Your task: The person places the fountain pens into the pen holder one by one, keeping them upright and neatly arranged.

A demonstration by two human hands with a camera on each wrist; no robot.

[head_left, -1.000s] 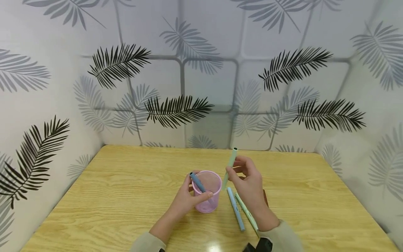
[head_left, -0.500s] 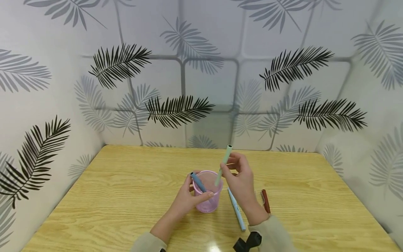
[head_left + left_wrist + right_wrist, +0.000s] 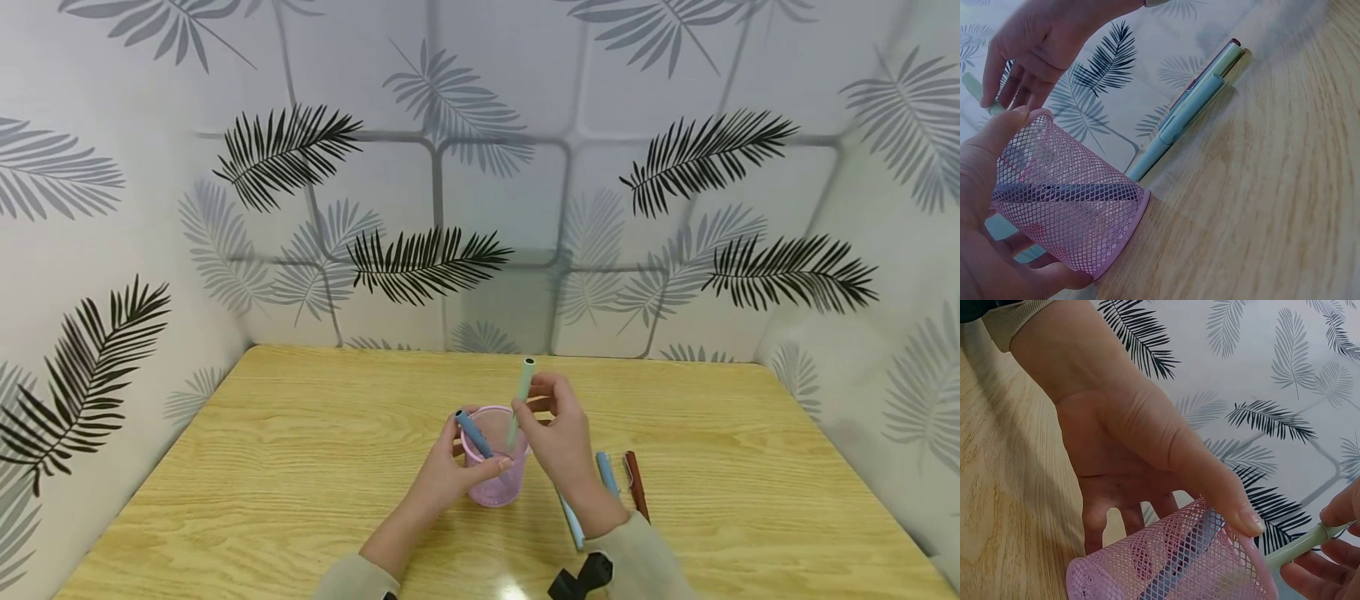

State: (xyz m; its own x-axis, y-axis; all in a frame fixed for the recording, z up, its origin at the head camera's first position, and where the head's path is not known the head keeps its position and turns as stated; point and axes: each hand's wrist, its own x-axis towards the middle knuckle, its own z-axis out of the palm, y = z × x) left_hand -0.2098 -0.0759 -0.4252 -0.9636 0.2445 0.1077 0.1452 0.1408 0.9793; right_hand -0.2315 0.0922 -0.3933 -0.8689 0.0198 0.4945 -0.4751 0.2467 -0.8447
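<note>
My left hand (image 3: 446, 471) grips a pink mesh pen cup (image 3: 498, 493), its thumb over the near rim. Inside the cup a dark blue pen (image 3: 474, 433) leans left, its body visible through the mesh in the left wrist view. My right hand (image 3: 558, 437) pinches a light green pen (image 3: 523, 383) near its middle. That pen stands nearly upright, its lower end down inside the cup's rim. In the right wrist view the right hand's fingers (image 3: 1325, 569) hold the green pen (image 3: 1300, 545) at the cup mouth.
Right of the cup, partly behind the right wrist, lie a light blue pen (image 3: 573, 527), another blue pen (image 3: 607, 475) and a dark red pen (image 3: 636, 487) with a clip. The wooden table (image 3: 300, 450) meets a leaf-patterned wall covering (image 3: 495, 208) at its back edge.
My right hand has moved left with the green pen, from beside the cup to over it, then lowered the pen's end inside. The left hand and cup have stayed in place.
</note>
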